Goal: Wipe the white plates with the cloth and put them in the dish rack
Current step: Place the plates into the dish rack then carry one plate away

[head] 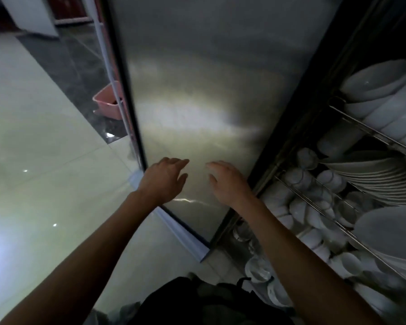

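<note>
Both hands reach toward a brushed steel cabinet door [197, 90], side by side, slightly apart, holding nothing. Left hand [165, 178] has relaxed, nearly straight fingers near the door's left edge; right hand [227, 181] has fingers loosely spread — whether either touches the metal cannot be told. Right of the door, the dish rack [314, 195] holds white plates [380, 177] stacked on edge, rims toward the door, their row running away from it, among white bowls [377, 78] and cups [300, 179].
</note>
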Demonstrator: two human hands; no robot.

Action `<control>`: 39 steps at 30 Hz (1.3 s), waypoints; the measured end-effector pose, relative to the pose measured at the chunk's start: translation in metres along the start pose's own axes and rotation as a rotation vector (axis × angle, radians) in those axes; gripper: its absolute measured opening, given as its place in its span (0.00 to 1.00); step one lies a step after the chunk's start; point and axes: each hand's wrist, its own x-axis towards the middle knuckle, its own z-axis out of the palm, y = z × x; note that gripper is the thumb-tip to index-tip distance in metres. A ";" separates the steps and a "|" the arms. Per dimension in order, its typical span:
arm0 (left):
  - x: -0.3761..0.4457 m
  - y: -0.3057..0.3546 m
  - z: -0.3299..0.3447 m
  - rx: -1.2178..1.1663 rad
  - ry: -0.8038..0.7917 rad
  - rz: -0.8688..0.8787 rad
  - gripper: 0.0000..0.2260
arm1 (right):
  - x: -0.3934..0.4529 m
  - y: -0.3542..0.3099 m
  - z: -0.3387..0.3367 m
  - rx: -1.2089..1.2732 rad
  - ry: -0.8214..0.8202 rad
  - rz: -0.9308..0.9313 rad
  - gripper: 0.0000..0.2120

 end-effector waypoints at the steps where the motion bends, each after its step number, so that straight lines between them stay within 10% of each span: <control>1: -0.004 -0.011 -0.005 0.001 0.008 -0.042 0.22 | 0.009 -0.008 0.002 -0.016 -0.008 -0.020 0.19; 26: -0.037 -0.246 -0.073 0.110 0.142 -0.842 0.24 | 0.281 -0.226 0.107 -0.097 -0.327 -0.548 0.23; 39: -0.175 -0.406 -0.105 0.062 0.338 -1.274 0.22 | 0.329 -0.452 0.218 -0.172 -0.482 -0.955 0.20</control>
